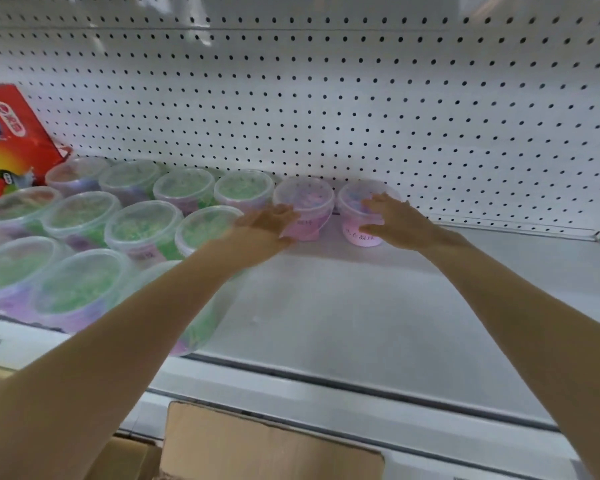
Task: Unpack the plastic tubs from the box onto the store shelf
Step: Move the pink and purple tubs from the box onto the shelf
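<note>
Box (274, 448) flap at bottom edge, below the shelf (361, 313). Both arms reach to the back row. Left hand (269, 225): fingers (283, 212) wrapped round left pink tub (309, 202). Right hand (400, 225) clamped on right pink tub (355, 233). Both tubs stand on the shelf. Green tubs (142, 226) fill the left, red carton (11, 133) behind them. Pegboard (326, 98) at the back.

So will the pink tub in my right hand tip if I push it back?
Probably slides rather than tips: the pink tub looks squat, on a smooth shelf. Thin clear plastic may flex under your right hand.
</note>
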A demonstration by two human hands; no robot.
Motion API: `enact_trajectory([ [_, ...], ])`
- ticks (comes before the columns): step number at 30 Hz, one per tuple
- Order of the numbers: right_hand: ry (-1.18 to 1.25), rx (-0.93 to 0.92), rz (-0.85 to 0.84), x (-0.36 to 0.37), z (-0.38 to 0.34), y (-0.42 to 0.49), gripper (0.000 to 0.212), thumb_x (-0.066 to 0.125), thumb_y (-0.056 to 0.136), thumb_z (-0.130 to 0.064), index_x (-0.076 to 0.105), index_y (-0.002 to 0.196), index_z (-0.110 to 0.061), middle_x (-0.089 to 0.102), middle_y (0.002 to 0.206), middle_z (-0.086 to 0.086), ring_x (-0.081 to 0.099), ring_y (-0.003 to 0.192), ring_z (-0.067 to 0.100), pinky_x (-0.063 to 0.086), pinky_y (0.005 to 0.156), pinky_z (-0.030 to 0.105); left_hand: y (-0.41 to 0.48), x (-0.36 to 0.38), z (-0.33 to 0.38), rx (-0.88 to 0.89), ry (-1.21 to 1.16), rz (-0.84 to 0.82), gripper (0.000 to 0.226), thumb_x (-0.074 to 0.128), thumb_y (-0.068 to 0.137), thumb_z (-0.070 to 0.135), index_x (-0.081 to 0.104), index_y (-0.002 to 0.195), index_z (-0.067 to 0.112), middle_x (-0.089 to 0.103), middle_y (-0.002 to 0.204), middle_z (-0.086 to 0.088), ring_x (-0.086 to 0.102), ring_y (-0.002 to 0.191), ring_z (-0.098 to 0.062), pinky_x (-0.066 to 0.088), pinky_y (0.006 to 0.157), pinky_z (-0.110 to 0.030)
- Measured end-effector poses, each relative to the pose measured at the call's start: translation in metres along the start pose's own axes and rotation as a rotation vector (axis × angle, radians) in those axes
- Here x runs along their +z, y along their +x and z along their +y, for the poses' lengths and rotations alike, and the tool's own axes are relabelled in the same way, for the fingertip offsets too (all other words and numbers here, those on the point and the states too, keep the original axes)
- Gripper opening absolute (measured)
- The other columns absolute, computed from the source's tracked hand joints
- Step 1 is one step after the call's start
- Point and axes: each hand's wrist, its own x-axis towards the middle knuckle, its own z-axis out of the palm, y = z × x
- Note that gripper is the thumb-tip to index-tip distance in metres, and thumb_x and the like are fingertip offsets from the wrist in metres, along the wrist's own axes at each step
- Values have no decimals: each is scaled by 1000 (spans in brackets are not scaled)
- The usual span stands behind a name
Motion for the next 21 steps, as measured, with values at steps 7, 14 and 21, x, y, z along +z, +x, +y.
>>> enact_trajectory([
  [7, 96, 21, 278, 37, -30, -113, 64, 55, 91, -33, 26, 146, -16, 17, 156, 1, 12, 145, 14, 9, 115, 25, -69, 28, 20, 335, 128, 159, 54, 55, 91, 28, 40, 139, 8, 37, 147, -13, 35, 136, -29, 25, 112, -39],
  [14, -296, -77, 222, 92, -79, -233, 68, 60, 87, -36, 33, 143, -9, 30, 151, 12, 30, 140, 27, 25, 115, 40, -167, 76, 30, 515, 35, 180, 44, 67, 78, 23, 62, 114, -1, 59, 123, -26, 59, 110, -41, 46, 93, -51],
  [21, -341, -68, -119, 172, -113, -318, 68, 50, 92, -38, 20, 147, -12, 17, 156, 7, 23, 143, 21, 21, 114, 32, -260, 129, 20, 374, -93, -84, 57, 46, 95, 38, 32, 144, 12, 28, 153, -9, 28, 140, -24, 23, 113, -35],
])
